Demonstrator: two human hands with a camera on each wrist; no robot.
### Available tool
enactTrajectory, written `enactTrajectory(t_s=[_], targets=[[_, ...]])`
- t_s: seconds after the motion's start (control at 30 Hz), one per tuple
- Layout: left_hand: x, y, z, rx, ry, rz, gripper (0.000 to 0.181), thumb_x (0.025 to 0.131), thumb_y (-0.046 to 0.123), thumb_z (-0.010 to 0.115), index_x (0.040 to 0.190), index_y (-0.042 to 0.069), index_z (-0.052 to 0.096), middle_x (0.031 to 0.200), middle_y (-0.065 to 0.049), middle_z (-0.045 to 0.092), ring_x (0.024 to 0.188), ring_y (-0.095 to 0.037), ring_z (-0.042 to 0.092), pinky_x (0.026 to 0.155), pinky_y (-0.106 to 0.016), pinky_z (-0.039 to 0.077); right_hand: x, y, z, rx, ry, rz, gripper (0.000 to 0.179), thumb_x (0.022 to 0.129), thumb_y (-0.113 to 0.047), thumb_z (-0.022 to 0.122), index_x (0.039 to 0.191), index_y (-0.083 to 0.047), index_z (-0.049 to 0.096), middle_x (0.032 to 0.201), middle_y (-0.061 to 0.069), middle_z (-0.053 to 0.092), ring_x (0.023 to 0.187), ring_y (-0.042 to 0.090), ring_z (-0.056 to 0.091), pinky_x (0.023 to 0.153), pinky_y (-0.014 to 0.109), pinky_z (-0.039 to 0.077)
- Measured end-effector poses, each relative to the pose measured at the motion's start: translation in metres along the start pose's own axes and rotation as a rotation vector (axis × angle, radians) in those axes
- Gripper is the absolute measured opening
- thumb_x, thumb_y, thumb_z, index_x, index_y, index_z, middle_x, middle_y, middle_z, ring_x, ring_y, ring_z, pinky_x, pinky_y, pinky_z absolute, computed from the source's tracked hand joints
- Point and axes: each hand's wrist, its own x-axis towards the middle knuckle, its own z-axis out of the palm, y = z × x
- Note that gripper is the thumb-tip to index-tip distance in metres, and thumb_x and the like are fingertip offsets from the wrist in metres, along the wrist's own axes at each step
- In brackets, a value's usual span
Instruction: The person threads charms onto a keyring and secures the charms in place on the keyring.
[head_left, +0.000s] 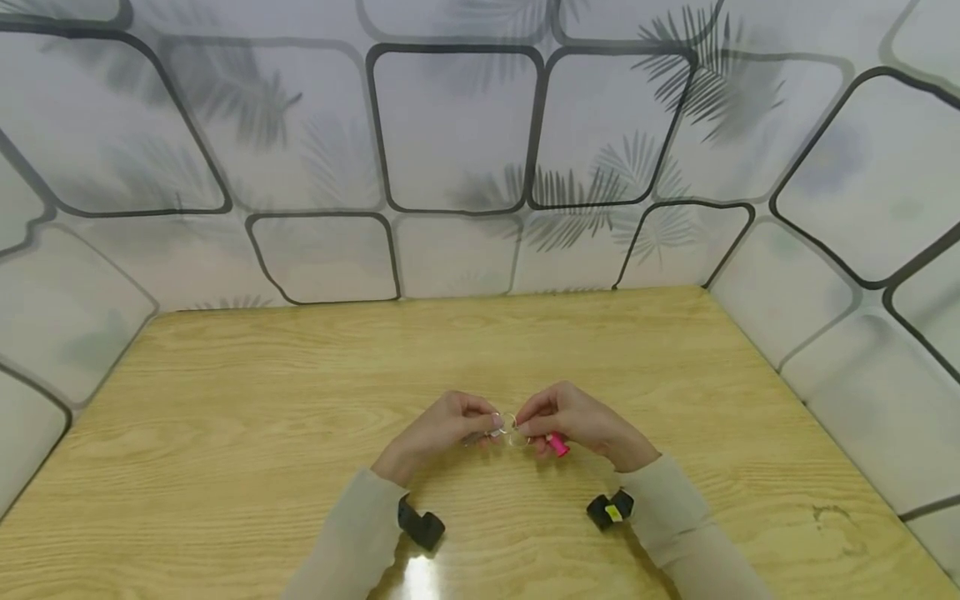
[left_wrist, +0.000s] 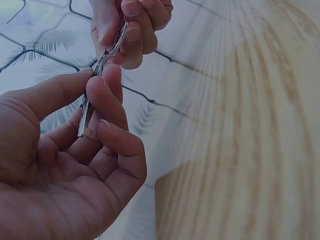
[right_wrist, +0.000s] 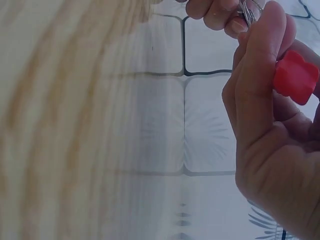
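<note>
Both hands meet low over the table, joined by a bunch of keys on thin metal rings. My left hand [head_left: 442,427] pinches the silver keys [left_wrist: 85,119] between thumb and fingertips, their ends pointing down in the left wrist view. My right hand [head_left: 583,423] pinches the metal ring [left_wrist: 121,39] at the other side. A bright pink, small knobbly piece [head_left: 558,444] pokes out below the right fingers; in the right wrist view this pink-red piece [right_wrist: 296,77] sits against them. The fingertips hide part of the rings.
A wood-grain table [head_left: 247,442] spreads under both hands. Patterned panels [head_left: 457,125] with dark outlines and leaf prints stand behind it and along the sides. Black wrist devices [head_left: 422,527] sit by both sleeve cuffs.
</note>
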Motion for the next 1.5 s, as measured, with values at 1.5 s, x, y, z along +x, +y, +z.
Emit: enactTrajectory(t_s=[1.5], targets=[[0.000,0.001,0.005,-0.065,0.017,-0.053,0.018,0.100,0.009,0.063,0.090,-0.006,0.067,0.077,-0.001,0.064,0.068,-0.011,0.054,0.066,-0.022,0.047,0.008,0.002,0.011,0.164,0.141,-0.058,0.025,0.098,0.008,0.055,0.118,0.023,0.054,0.080,0.007,0.064,0.067,0.012,0.066,0.062,0.023,0.056]])
